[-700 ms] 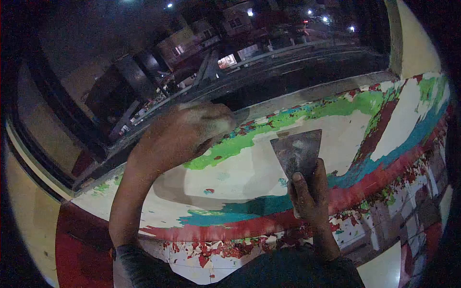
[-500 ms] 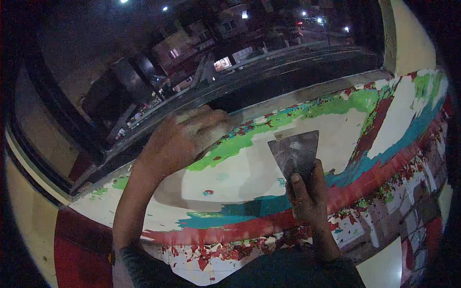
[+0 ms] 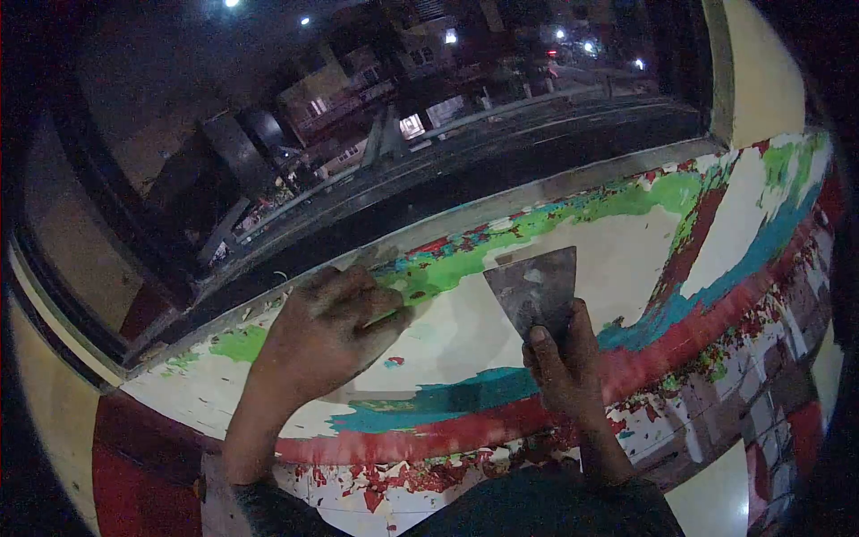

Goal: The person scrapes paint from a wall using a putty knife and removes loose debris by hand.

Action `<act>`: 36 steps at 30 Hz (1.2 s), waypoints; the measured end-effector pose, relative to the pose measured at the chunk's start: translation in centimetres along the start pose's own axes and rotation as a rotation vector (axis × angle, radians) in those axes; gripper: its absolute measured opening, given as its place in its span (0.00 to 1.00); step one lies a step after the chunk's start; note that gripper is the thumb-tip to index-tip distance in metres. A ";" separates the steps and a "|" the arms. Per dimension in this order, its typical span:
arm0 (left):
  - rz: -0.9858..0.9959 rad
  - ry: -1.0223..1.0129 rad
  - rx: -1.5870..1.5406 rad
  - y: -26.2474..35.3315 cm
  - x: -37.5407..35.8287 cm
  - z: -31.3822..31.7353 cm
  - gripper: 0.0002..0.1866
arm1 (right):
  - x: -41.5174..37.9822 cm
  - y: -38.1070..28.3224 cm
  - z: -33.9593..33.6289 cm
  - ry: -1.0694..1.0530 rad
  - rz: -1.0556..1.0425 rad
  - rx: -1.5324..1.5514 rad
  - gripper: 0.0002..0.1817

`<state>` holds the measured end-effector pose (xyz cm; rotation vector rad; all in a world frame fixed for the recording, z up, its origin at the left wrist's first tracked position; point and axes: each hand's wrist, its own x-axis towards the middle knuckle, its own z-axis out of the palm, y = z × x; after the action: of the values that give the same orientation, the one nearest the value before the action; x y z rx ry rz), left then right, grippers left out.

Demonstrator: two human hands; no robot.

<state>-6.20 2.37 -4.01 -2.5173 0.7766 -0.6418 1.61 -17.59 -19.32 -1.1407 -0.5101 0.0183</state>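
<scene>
scraper [image 3: 534, 288]: right of centre | right hand [image 3: 568, 365]: clasping its narrow lower end | left hand [image 3: 324, 329]: fingers curled, grip unclear | probably light, stiff; best held low, off the edge

Upper-flr rm. [image 3: 768, 85], prob.: window [image 3: 722, 76] over st. [image 3: 573, 130] (patchy paint [image 3: 631, 242] beneath, chips [image 3: 374, 498] on flr [image 3: 658, 447])

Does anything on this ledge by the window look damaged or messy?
Yes: the ledge looks patchy, its green paint ragged beside pale areas. Below the red band, red and pale flakes are scattered, as if paint had come off.
</scene>
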 end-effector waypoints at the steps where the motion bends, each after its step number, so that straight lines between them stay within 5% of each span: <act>1: -0.040 0.015 0.011 0.2 0.1 0.2 0.10 | 0.1 -0.2 0.1 -0.013 0.017 0.002 0.13; 5: -0.185 0.335 0.071 0.8 1.6 2.2 0.12 | 0.2 0.2 0.8 -0.044 -0.037 0.017 0.12; 8: -0.290 0.374 0.002 0.9 3.4 2.8 0.12 | 0.2 -0.3 0.9 -0.058 0.000 -0.080 0.12; 29: -0.106 -0.050 0.403 3.0 5.8 1.5 0.12 | -0.3 -0.6 -0.9 -0.021 0.037 -0.033 0.10; 36: -0.022 -0.043 0.473 2.3 6.1 1.2 0.11 | -0.4 -0.4 -1.3 -0.003 0.053 -0.064 0.10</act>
<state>-2.02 -2.76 -4.31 -2.1002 0.5092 -0.6840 1.71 -18.97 -19.53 -1.2168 -0.4860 0.0501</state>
